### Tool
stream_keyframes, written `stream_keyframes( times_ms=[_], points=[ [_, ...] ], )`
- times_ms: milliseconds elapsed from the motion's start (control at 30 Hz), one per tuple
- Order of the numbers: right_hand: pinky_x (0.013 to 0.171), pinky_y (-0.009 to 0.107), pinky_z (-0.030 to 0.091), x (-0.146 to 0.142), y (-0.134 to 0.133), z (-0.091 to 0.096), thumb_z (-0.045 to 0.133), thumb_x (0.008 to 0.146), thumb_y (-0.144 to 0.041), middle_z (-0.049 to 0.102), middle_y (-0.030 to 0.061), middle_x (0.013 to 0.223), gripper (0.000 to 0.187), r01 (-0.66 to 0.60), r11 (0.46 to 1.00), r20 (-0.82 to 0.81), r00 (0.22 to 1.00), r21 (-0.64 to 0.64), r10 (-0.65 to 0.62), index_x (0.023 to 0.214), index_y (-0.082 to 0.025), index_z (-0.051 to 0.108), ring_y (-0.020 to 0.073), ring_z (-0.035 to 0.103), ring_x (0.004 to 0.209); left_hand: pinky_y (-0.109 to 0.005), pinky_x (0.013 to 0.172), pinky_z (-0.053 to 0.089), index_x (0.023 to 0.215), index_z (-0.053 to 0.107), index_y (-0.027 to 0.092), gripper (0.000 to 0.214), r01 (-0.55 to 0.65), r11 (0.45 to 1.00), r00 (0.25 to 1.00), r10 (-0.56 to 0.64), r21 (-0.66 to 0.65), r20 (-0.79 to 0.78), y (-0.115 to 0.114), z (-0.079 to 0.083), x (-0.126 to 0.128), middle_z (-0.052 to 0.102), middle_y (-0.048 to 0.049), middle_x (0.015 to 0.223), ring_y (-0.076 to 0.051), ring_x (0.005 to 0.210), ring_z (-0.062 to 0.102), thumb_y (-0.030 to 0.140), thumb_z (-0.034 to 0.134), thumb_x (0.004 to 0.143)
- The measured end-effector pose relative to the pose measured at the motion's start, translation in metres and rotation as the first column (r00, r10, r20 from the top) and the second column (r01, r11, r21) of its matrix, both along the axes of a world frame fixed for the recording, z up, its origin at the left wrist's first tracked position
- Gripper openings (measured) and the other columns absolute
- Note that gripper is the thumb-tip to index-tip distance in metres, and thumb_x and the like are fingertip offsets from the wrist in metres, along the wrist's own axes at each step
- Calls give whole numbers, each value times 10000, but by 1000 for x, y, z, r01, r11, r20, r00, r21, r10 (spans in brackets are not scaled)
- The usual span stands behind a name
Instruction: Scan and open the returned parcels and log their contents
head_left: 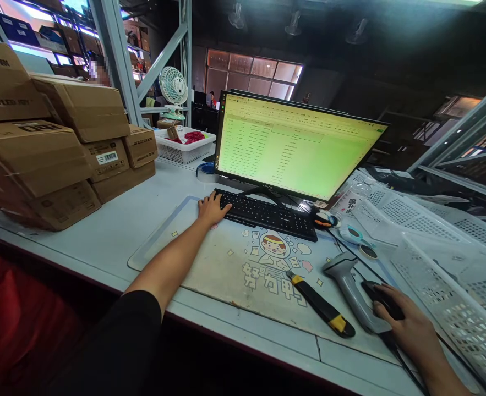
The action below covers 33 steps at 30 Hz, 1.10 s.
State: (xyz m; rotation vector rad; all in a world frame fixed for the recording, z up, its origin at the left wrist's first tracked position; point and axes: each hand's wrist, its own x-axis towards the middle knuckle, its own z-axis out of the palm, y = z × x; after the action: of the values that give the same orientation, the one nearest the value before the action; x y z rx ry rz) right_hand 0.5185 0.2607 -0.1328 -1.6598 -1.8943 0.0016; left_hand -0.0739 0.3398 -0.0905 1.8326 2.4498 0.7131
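Observation:
My left hand (213, 209) rests on the left end of a black keyboard (269, 213), its fingers spread over the keys and holding nothing. At the right, my right hand (408, 324) is curved over a black computer mouse (385, 301). A grey barcode scanner (354, 294) lies just left of the mouse. Beside it, a black and yellow utility knife (321, 305) lies on the printed desk mat (222, 269). Behind the keyboard stands a monitor (292, 148) showing a spreadsheet on a green-tinted screen.
Cardboard boxes (32, 159) are stacked at the left. A white basket (185, 151) with red items stands behind, near a small fan (173, 86). White perforated baskets (453, 291) crowd the right side. Tape rolls (367, 252) lie near the monitor.

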Motion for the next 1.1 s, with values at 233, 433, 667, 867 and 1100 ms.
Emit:
stream_keyframes(
  times_ms=[233, 433, 667, 867, 1100],
  points=[
    [1120, 565, 490, -1, -1, -1, 524, 752, -705, 716, 89, 1269, 605, -3, 1000, 0, 1000, 15, 3, 1127, -267, 706, 355, 662, 1232, -539, 1160, 352, 1533, 491, 237, 718, 7, 1000, 1000, -7, 2, 10, 0, 0, -1, 334, -106, 1691, -376, 1439, 433, 676, 375, 976],
    [1132, 559, 481, -9, -6, 8, 543, 750, -682, 722, 96, 1250, 573, -24, 1000, -23, 999, 19, 25, 1110, -264, 701, 356, 673, 1207, -538, 1158, 354, 1535, 489, 241, 719, 4, 1000, 1000, -4, -1, 12, -2, 2, 0, 339, -97, 1690, -381, 1440, 429, 677, 372, 975],
    [1129, 592, 476, -8, -5, 7, 536, 735, -688, 716, 109, 1262, 600, -3, 1000, -23, 1000, 2, 4, 1116, -254, 700, 376, 662, 1222, -526, 1158, 352, 1532, 489, 251, 714, 0, 1000, 1000, 0, -4, 17, -1, 2, 0, 342, -96, 1688, -379, 1429, 438, 682, 373, 975],
    [1164, 582, 447, -7, -4, 4, 538, 747, -690, 705, 119, 1286, 618, -11, 1000, -28, 1000, 8, 12, 1137, -238, 700, 369, 649, 1247, -527, 1155, 355, 1529, 497, 237, 714, 4, 1000, 1000, -4, 1, 15, -1, 2, 0, 348, -96, 1686, -375, 1420, 443, 671, 385, 973],
    [1152, 577, 459, -8, -4, 6, 542, 740, -692, 718, 109, 1259, 610, -16, 1000, -25, 1000, 13, 17, 1119, -244, 707, 362, 662, 1225, -528, 1157, 358, 1529, 497, 238, 710, 2, 1000, 1000, -2, -1, 9, -2, 3, 0, 350, -96, 1684, -372, 1418, 448, 669, 391, 975]
  ],
)
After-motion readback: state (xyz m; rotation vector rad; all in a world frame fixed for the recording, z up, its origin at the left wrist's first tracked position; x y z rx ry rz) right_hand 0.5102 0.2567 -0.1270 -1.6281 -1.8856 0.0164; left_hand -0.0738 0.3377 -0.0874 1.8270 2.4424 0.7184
